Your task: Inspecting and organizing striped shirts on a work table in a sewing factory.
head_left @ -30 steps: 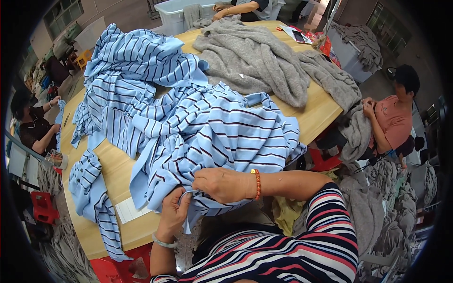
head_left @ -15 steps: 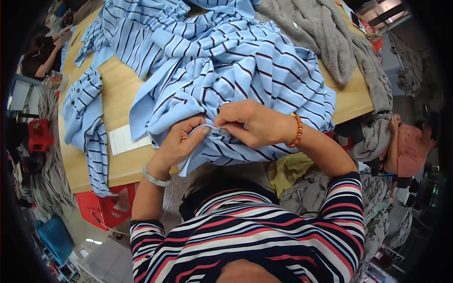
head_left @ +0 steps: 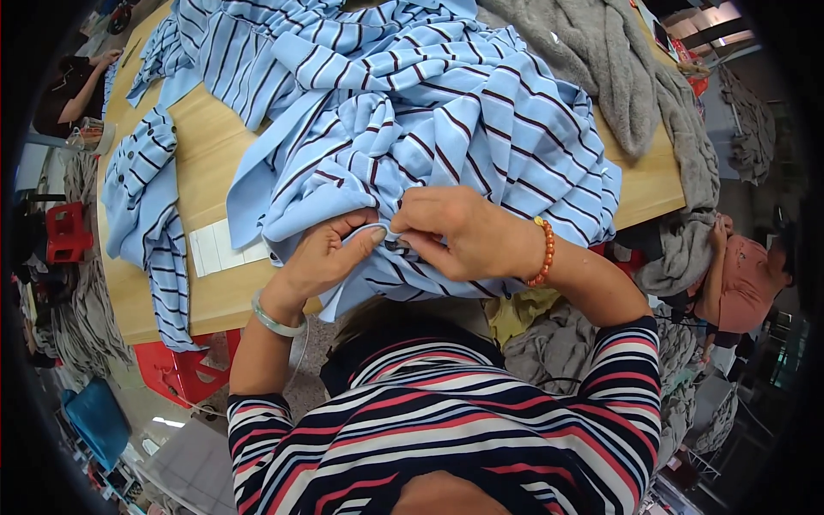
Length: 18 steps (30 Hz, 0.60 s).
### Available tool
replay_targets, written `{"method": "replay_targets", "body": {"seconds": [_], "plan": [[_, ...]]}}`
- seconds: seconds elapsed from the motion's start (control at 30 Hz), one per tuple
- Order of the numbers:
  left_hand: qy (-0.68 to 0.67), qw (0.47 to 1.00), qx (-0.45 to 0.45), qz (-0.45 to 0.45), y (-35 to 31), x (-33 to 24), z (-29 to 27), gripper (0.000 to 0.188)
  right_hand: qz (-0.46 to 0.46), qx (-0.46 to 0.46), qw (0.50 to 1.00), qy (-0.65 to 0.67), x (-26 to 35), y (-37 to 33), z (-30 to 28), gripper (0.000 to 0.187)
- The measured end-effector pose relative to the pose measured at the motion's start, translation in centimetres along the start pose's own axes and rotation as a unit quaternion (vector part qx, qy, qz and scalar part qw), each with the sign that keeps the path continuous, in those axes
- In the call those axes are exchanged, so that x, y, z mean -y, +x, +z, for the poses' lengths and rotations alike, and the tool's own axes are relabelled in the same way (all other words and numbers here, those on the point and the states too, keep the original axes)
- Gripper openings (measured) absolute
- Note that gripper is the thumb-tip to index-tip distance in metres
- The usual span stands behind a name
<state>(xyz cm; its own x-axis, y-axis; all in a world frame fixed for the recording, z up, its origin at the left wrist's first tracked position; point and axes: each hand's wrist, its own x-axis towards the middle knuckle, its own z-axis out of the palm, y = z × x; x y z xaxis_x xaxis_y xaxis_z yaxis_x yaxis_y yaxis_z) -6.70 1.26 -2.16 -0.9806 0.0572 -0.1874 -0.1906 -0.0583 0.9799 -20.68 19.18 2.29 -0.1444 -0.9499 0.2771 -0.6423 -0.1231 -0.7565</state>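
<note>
A light blue knit garment [head_left: 524,146] with dark and white stripes lies bunched over the near edge of the table. My left hand [head_left: 326,253] is closed, its thumb and fingers pinching the folded edge of this garment. Right beside it, my right hand [head_left: 463,232] pinches the same edge between thumb and fingertips. A small dark button seems to sit between the two hands, though the fingers partly cover it. On the left, a striped piece with dark buttons [head_left: 142,154] hangs over the table's front edge.
The wooden table [head_left: 206,124] bears a white ruled card [head_left: 225,249] and, at the far right, grey fuzzy fabric [head_left: 592,64]. Red stools [head_left: 184,369] stand below on the left. Grey cloth [head_left: 558,352] lies beside me. A co-worker in a pink shirt [head_left: 745,279] is on the right.
Both hands keep their pinch on the garment's edge, and my right fingertips have shifted slightly. The whole view has turned and moved a little.
</note>
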Motion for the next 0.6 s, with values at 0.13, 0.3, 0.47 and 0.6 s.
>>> {"method": "replay_targets", "body": {"seconds": [0.13, 0.3, 0.47, 0.6], "plan": [[-0.027, 0.999, -0.030, -0.033, 0.0, 0.3, 0.7, 0.021, 0.077, 0.034, 0.994, 0.074, -0.4, 0.6, -0.2, 0.009], [-0.085, 0.994, -0.051, -0.035, -1.8, -0.1, 1.3, 0.020, 0.162, 0.057, 0.975, 0.138, 0.4, 0.3, -0.8, 0.015], [-0.158, 0.987, -0.018, -0.020, -5.3, -0.8, 1.5, 0.019, 0.199, 0.062, 0.963, 0.172, 1.8, -0.5, -0.9, 0.018], [-0.162, 0.986, -0.024, 0.021, -7.2, -0.8, 2.0, 0.015, 0.102, -0.016, 0.994, 0.043, 3.3, -0.5, -0.1, 0.016]]}}
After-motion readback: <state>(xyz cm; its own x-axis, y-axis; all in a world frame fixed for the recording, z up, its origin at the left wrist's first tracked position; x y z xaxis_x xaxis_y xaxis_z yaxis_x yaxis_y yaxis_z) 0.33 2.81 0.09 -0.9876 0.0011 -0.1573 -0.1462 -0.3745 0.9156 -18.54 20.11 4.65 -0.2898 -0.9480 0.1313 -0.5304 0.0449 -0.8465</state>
